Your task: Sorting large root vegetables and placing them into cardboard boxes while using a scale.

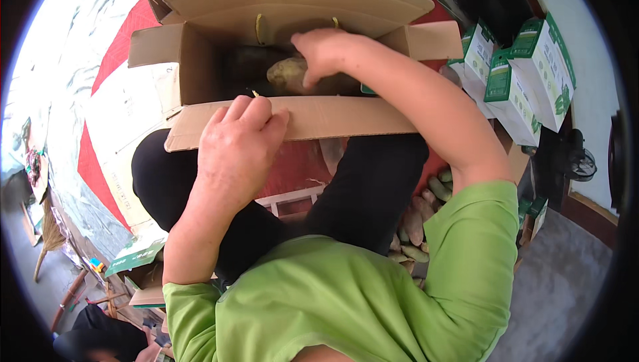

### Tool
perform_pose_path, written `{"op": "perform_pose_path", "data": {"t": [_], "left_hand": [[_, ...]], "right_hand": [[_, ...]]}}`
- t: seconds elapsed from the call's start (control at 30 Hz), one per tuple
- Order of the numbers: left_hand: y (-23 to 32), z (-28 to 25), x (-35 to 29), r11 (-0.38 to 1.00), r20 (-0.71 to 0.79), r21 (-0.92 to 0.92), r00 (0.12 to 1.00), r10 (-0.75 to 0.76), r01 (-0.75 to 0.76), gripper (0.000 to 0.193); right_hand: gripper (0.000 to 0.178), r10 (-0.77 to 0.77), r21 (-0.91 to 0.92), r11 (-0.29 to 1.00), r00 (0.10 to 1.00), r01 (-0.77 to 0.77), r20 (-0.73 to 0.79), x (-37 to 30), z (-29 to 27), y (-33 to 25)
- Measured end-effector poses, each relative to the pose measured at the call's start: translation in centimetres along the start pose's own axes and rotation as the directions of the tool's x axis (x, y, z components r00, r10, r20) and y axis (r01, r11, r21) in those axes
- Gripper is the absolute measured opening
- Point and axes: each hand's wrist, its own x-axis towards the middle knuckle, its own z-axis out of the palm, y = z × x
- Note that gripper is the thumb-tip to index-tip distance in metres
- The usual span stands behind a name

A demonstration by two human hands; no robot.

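An open brown cardboard box [293, 117] stands in front of me with its flaps folded out. My left hand [237, 137] is closed on its near flap, fingers bent over the top edge and thumb against the outer side. Inside the box lies a thick yellow-brown root vegetable [286, 75]. Reaching in from the right, my right hand [326, 55] is over this root with thumb and fingers apart. The thumb comes down at the root, and the palm hides part of it. Darker shapes deeper in the box are hard to make out.
Several white-and-green cartons [509, 85] stand at the right. Pinkish and green elongated vegetables [414, 222] are heaped beside my right leg. At the far right is a small black fan [580, 164]. A straw broom [50, 232] shows at the left. Yellow cord handles [260, 29] hang on the box's far wall.
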Motion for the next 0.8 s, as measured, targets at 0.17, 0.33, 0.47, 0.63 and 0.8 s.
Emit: {"op": "perform_pose_path", "data": {"t": [0.17,0.33,0.47,0.63,0.8], "left_hand": [[0.0,0.3,0.2,1.000,-0.012,-0.024,1.000,0.005,-0.005,0.018],[0.3,0.1,0.2,0.999,-0.009,-0.019,1.000,-0.027,0.027,0.021],[0.8,0.3,0.2,0.997,-0.009,-0.060,0.999,-0.046,0.045,0.024],[0.7,0.4,-0.2,0.997,-0.010,-0.058,0.999,-0.043,0.043,0.032],[1.2,1.3,0.6,0.997,-0.064,-0.045,0.997,0.052,-0.055,0.029]], "right_hand": [[0.067,-0.112,0.392,0.863,0.877,0.319,-0.468,-6.1,-2.2,1.2],[0.034,0.104,0.635,0.476,0.678,0.609,-0.728,-16.7,-1.2,4.0],[0.032,0.451,0.707,0.439,0.545,0.554,-0.707,-22.5,6.1,8.3],[0.032,0.730,0.896,0.368,0.520,0.247,-0.444,-24.7,21.7,11.0],[0.032,0.835,0.959,-0.056,0.540,0.279,-0.108,-24.6,42.2,8.2]]}}
